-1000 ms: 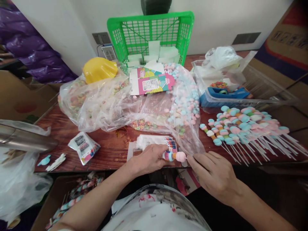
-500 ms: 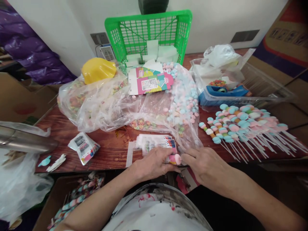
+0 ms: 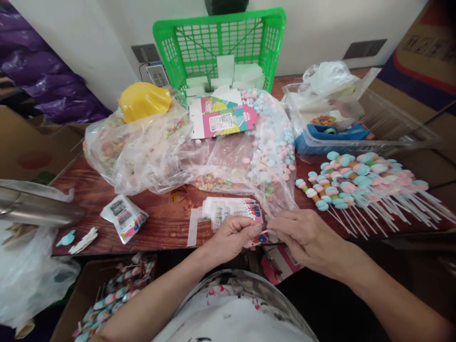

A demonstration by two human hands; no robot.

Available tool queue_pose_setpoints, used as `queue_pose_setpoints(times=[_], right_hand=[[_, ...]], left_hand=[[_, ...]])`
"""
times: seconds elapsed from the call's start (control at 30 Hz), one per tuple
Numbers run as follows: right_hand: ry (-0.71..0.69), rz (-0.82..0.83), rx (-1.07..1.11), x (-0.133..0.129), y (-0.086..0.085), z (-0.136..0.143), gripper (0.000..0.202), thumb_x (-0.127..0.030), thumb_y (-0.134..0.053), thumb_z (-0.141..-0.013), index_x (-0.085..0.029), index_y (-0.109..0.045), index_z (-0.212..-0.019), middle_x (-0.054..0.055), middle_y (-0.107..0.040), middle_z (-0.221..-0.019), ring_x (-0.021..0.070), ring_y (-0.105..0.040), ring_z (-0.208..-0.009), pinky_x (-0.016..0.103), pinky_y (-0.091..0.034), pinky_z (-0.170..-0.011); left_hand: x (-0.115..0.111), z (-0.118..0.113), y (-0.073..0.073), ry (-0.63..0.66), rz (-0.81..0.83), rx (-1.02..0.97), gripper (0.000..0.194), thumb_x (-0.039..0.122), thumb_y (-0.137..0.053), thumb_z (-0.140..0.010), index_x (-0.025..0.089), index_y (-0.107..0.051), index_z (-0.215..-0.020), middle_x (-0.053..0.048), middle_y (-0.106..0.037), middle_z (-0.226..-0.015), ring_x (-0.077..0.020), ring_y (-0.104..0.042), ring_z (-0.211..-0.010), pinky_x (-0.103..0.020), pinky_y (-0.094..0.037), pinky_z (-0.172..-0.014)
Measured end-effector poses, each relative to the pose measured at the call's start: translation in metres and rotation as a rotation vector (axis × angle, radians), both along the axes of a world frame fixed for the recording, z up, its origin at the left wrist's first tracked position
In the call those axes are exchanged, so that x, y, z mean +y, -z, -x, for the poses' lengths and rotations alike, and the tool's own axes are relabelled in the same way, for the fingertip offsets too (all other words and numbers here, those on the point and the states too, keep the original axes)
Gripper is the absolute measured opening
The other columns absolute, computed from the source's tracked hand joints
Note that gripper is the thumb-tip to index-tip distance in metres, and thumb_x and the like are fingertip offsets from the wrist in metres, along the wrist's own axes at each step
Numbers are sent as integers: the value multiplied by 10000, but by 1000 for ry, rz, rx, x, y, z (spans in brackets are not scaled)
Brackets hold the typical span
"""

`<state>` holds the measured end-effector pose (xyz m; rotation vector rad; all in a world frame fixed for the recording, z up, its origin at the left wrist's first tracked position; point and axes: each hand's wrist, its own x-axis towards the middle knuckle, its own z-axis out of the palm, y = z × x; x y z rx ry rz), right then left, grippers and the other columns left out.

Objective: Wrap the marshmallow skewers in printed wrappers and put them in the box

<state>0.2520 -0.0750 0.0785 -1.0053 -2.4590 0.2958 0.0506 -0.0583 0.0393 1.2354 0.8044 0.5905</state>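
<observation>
At the table's front edge my left hand (image 3: 235, 237) is closed around a small printed packet (image 3: 262, 237), mostly covered by the fingers. A thin white stick (image 3: 264, 232) sticks out from it towards my right hand (image 3: 299, 240), whose thumb and fingertips pinch together at the stick's end. The marshmallows themselves are hidden. Just behind my left hand lies a fanned stack of clear printed bags (image 3: 230, 209). On the right, a pile of pastel marshmallow skewers (image 3: 359, 178) rests with white sticks pointing to the front right.
Plastic bags of ring candies (image 3: 135, 147) and loose marshmallows (image 3: 272, 147) cover the table's middle, a printed card box (image 3: 224, 121) on top. Behind stands a green basket (image 3: 219, 35). A clear tub (image 3: 395, 133) is at right; a box of wrapped skewers (image 3: 74, 304) sits below left.
The pink marshmallow end between my hands has gone from sight, and a white stick shows there now. Both hands stay in nearly the same place.
</observation>
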Motion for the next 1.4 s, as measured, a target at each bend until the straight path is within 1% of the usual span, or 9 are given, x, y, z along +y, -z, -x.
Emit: queue_pose_setpoints(times=[0.2,0.4,0.5,0.57,0.83,1.03,1.17,1.3,1.4], right_hand=[[160,-288,-123,8,8,30,200,-56,-435,-822,-162,-592,-759,49,-577,-691,166,-507,-625,299,-354,-584],[437,36,601,6,13,43,388,-241,-582,-860,-207,-529,-1242,32,-625,-913,116,-557,-652,255,-475,-608],[369,142,701,1,24,58,88,-208,-578,-855,-200,-662,-883,16,-615,-778,130,-572,-686,260,-484,-636],[315,134,754,0,30,65,156,-160,-542,-867,-188,-647,-755,20,-612,-748,137,-584,-718,270,-489,-667],[273,65,847,-1,40,70,195,-100,-557,-848,-225,-693,-909,23,-606,-809,133,-592,-719,272,-490,-637],[307,146,993,0,45,76,141,-97,-622,-803,-224,-682,-795,-1,-597,-792,126,-582,-756,265,-477,-698],[244,408,1027,5,45,71,45,-178,-682,-765,-209,-692,-734,35,-630,-915,159,-613,-838,269,-511,-693],[237,807,1238,2,51,76,129,-253,-732,-718,-194,-622,-685,-9,-620,-791,100,-552,-462,226,-438,-366],[301,737,1280,2,56,82,207,-248,-735,-709,-185,-550,-643,-34,-583,-722,80,-488,-378,235,-406,-335]], left_hand=[[-3,-16,2,-370,75,-124,438,564,-665,-741,148,-575,-638,71,-368,-461,-27,-271,-382,-164,-188,-352],[1,-3,5,-529,89,-139,468,566,-637,-772,173,-667,-1024,79,-460,-494,-38,-350,-297,-157,-216,-258],[-2,-1,7,-485,56,-160,510,546,-615,-805,182,-624,-1161,88,-462,-496,-42,-382,-288,-162,-256,-271],[-5,0,7,-422,69,-216,533,537,-568,-846,213,-542,-1269,84,-503,-547,-49,-420,-304,-173,-315,-302],[-11,15,14,-180,111,-274,338,471,-524,-894,153,-531,-779,32,-553,-523,-111,-553,-377,-200,-391,-402],[-9,19,7,-122,243,-301,396,521,-595,-831,148,-515,-726,37,-522,-543,-94,-531,-385,-204,-382,-443],[-10,23,6,-111,322,-335,412,510,-696,-747,134,-533,-697,32,-505,-584,-70,-499,-502,-212,-410,-581],[-7,31,8,19,346,-283,458,553,-700,-714,123,-551,-659,12,-502,-590,-76,-456,-536,-207,-357,-560],[-3,35,7,84,250,-241,478,576,-671,-727,129,-550,-609,3,-513,-587,-79,-442,-539,-211,-347,-557]])
